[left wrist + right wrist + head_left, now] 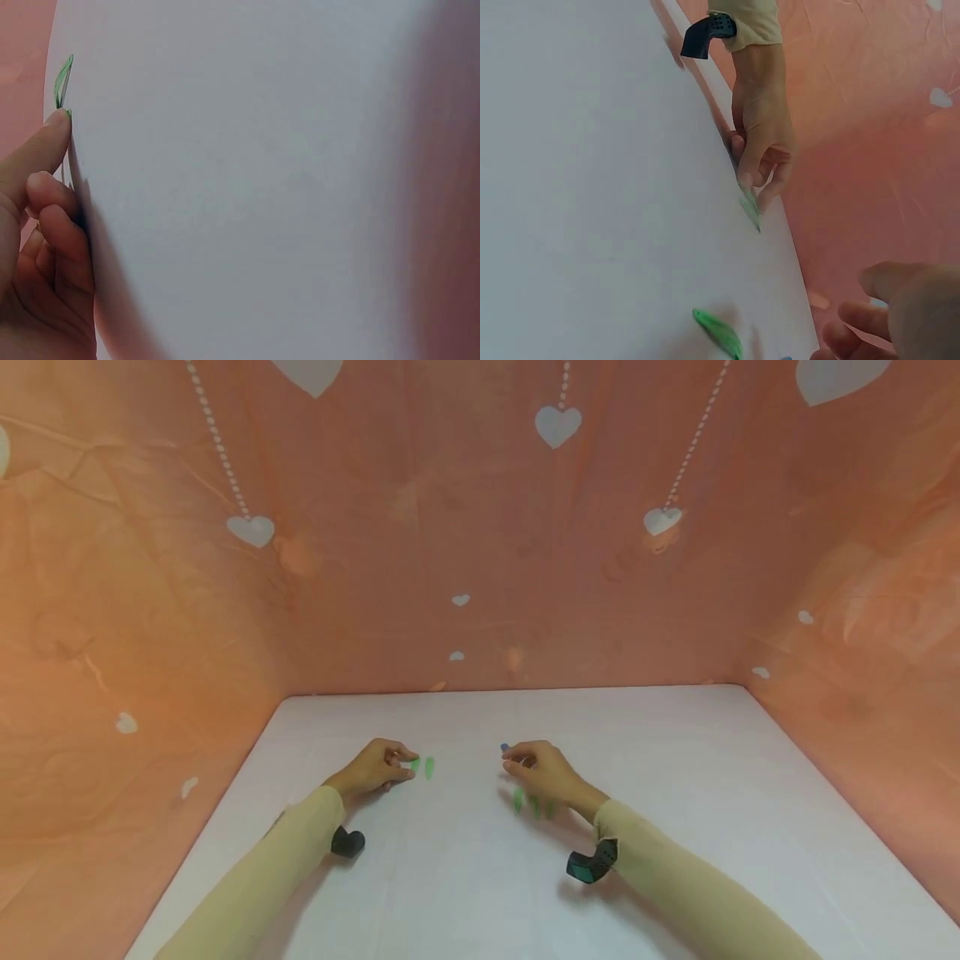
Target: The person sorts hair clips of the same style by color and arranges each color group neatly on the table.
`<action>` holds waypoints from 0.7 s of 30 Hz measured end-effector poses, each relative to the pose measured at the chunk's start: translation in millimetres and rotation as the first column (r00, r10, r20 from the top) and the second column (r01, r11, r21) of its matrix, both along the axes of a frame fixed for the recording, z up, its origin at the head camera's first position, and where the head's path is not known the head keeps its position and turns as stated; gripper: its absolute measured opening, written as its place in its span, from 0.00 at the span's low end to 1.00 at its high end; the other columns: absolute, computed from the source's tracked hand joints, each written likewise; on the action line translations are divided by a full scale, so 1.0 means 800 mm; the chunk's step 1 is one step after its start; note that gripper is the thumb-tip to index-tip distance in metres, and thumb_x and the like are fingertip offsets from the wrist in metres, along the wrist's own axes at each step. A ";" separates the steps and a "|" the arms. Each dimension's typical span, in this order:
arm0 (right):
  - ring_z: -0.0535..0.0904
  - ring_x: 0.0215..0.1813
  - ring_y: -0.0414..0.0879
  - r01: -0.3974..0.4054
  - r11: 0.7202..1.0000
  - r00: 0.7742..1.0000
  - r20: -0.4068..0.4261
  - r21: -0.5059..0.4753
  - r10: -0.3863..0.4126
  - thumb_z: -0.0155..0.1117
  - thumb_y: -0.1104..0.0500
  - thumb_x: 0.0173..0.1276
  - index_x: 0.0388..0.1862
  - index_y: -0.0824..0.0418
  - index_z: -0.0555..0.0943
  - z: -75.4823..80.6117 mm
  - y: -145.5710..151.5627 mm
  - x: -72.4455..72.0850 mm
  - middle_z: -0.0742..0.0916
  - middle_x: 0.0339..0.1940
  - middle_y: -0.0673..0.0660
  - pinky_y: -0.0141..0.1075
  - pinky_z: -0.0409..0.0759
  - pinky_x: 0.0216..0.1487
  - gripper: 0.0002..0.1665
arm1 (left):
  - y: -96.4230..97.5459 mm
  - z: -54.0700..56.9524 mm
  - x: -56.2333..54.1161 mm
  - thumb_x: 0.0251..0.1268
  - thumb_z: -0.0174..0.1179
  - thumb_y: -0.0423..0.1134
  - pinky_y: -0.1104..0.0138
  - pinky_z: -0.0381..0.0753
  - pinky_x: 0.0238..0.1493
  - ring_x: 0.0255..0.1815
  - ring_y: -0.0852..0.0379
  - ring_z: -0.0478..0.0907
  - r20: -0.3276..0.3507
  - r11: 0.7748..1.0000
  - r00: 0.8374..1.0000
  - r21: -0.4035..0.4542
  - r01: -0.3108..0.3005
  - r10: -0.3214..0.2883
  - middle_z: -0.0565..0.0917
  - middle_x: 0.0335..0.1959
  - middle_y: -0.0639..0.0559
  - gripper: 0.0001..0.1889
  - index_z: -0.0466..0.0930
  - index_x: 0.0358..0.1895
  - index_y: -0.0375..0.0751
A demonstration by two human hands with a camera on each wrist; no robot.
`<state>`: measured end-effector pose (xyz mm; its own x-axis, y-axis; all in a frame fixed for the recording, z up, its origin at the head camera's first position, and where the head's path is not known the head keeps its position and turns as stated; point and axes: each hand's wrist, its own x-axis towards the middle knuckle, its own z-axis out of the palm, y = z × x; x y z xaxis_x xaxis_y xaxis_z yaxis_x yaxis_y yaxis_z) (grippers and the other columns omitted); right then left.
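My left hand (pixel 378 766) is at the left of the white table, its thumb and index finger pinching one end of a small green leaf-shaped piece (pixel 415 765). That green piece (pixel 64 84) stands out from the thumb tip in the left wrist view. A second green piece (pixel 430 767) is just right of it. My right hand (pixel 543 768) has bent fingers, with a gap between thumb and index finger and nothing visible there. A small blue thing (pixel 505 747) is just beyond its index fingertip; whether they touch is unclear.
Several green pieces (pixel 517 800) lie below my right hand, partly in its shadow. The white tabletop (pixel 465 877) is enclosed by orange cloth walls (pixel 510 568) with white hearts. Dark devices (pixel 592 862) hang from both sleeves.
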<state>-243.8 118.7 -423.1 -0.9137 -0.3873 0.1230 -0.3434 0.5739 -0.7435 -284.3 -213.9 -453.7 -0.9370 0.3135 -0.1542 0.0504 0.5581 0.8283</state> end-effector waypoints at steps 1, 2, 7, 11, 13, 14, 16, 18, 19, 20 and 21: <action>0.81 0.46 0.47 -0.007 1.000 1.000 -0.003 0.002 0.007 0.62 0.58 0.74 0.52 0.66 0.86 0.000 0.004 0.002 0.88 0.47 0.59 0.41 0.79 0.50 0.15 | 0.000 0.000 0.000 0.64 0.67 0.29 0.73 0.65 0.19 0.14 0.64 0.65 -0.008 1.000 1.000 0.001 0.008 -0.008 0.69 0.15 0.58 0.19 0.80 0.58 0.27; 0.81 0.45 0.46 -0.014 1.000 1.000 -0.008 0.001 0.014 0.62 0.58 0.74 0.52 0.66 0.86 0.000 0.009 0.003 0.88 0.47 0.59 0.40 0.79 0.49 0.15 | 0.000 0.000 -0.001 0.64 0.67 0.29 0.73 0.65 0.19 0.14 0.64 0.65 -0.010 1.000 1.000 0.004 0.012 -0.012 0.69 0.15 0.58 0.19 0.80 0.58 0.27; 0.80 0.42 0.43 -0.044 0.999 0.998 -0.035 -0.012 0.043 0.62 0.59 0.73 0.51 0.68 0.86 -0.007 0.029 0.010 0.89 0.43 0.60 0.34 0.78 0.44 0.15 | 0.000 0.001 -0.003 0.64 0.67 0.29 0.73 0.65 0.19 0.14 0.64 0.65 -0.012 1.000 1.000 0.003 0.028 -0.028 0.69 0.15 0.58 0.20 0.80 0.58 0.26; 0.79 0.41 0.41 -0.030 1.000 0.999 -0.028 0.003 0.030 0.63 0.59 0.73 0.50 0.67 0.86 -0.012 0.042 0.016 0.88 0.41 0.58 0.31 0.77 0.43 0.15 | 0.001 0.000 -0.005 0.64 0.67 0.29 0.73 0.66 0.19 0.14 0.64 0.66 -0.001 1.000 1.000 0.002 0.015 -0.015 0.69 0.15 0.58 0.20 0.80 0.58 0.27; 0.79 0.41 0.41 -0.024 1.000 1.000 -0.020 0.008 0.024 0.63 0.59 0.72 0.51 0.68 0.86 -0.014 0.047 0.020 0.88 0.41 0.58 0.31 0.77 0.42 0.15 | 0.001 -0.001 -0.006 0.64 0.67 0.29 0.73 0.66 0.19 0.14 0.64 0.65 0.002 1.000 1.000 0.005 0.007 -0.007 0.69 0.15 0.58 0.20 0.80 0.58 0.28; 0.79 0.41 0.42 -0.017 1.000 1.000 -0.014 0.012 0.017 0.64 0.59 0.72 0.50 0.68 0.86 -0.015 0.050 0.023 0.88 0.41 0.58 0.31 0.77 0.42 0.15 | 0.001 -0.001 -0.006 0.64 0.67 0.29 0.73 0.66 0.19 0.14 0.64 0.65 0.007 1.000 1.000 0.010 0.002 -0.002 0.69 0.15 0.59 0.19 0.81 0.58 0.28; 0.79 0.41 0.42 -0.006 1.000 1.000 0.000 0.009 0.006 0.64 0.59 0.72 0.51 0.68 0.85 -0.017 0.055 0.028 0.88 0.42 0.58 0.31 0.77 0.42 0.15 | 0.001 -0.002 -0.005 0.64 0.67 0.29 0.74 0.66 0.19 0.14 0.64 0.65 0.003 1.000 1.000 0.012 0.007 -0.007 0.69 0.15 0.59 0.19 0.80 0.58 0.27; 0.78 0.41 0.43 0.002 1.000 1.000 0.013 0.008 -0.002 0.64 0.59 0.71 0.51 0.68 0.85 -0.019 0.059 0.033 0.88 0.42 0.58 0.31 0.77 0.42 0.15 | 0.000 -0.002 -0.004 0.64 0.67 0.29 0.74 0.66 0.19 0.14 0.64 0.65 0.004 1.000 1.000 0.017 0.007 -0.007 0.69 0.15 0.59 0.19 0.80 0.58 0.27; 0.78 0.40 0.43 0.008 1.000 1.000 0.028 0.006 -0.008 0.65 0.58 0.71 0.51 0.67 0.85 -0.021 0.062 0.035 0.88 0.40 0.57 0.31 0.76 0.41 0.15 | 0.000 -0.001 -0.003 0.64 0.67 0.29 0.73 0.66 0.19 0.14 0.64 0.65 0.002 1.000 1.000 0.016 0.010 -0.010 0.69 0.15 0.59 0.19 0.80 0.58 0.27; 0.77 0.40 0.43 0.015 1.000 0.999 0.048 0.001 -0.015 0.65 0.58 0.72 0.51 0.67 0.85 -0.024 0.064 0.037 0.87 0.40 0.56 0.30 0.76 0.40 0.15 | 0.000 -0.001 -0.002 0.64 0.67 0.29 0.73 0.66 0.19 0.15 0.64 0.65 0.003 1.000 1.000 0.014 0.011 -0.011 0.69 0.15 0.59 0.19 0.80 0.58 0.27; 0.76 0.39 0.42 0.020 1.000 0.998 0.065 -0.001 -0.019 0.65 0.58 0.72 0.51 0.67 0.85 -0.026 0.066 0.039 0.86 0.38 0.56 0.30 0.75 0.39 0.15 | -0.001 -0.001 -0.001 0.64 0.67 0.30 0.73 0.66 0.19 0.15 0.64 0.65 0.002 1.000 1.000 0.010 0.012 -0.012 0.69 0.15 0.58 0.19 0.80 0.58 0.27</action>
